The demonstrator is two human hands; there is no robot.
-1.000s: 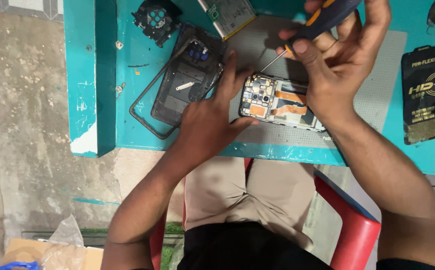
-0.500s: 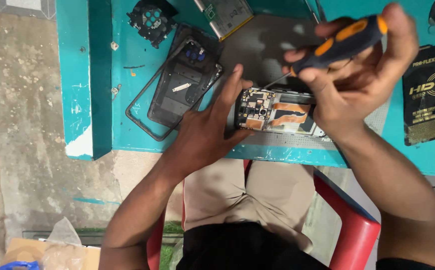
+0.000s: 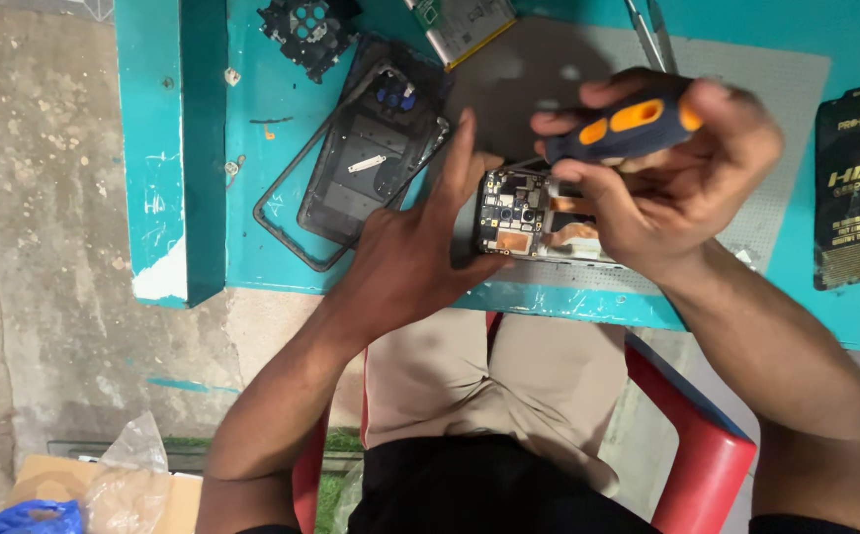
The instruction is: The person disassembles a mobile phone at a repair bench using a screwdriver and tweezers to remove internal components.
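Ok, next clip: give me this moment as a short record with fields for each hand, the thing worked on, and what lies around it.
Left hand: pressed on the left end of the opened phone, forefinger stretched up along its edge
Right hand: grip closed on a screwdriver, tip toward the phone's circuit board
Surface: grey mat on a teal table
Nearby: back cover and frame to the left, battery, tweezers, black packet

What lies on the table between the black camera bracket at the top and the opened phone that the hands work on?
In the head view, the detached back cover with its loose frame lies between the camera bracket and the opened phone.
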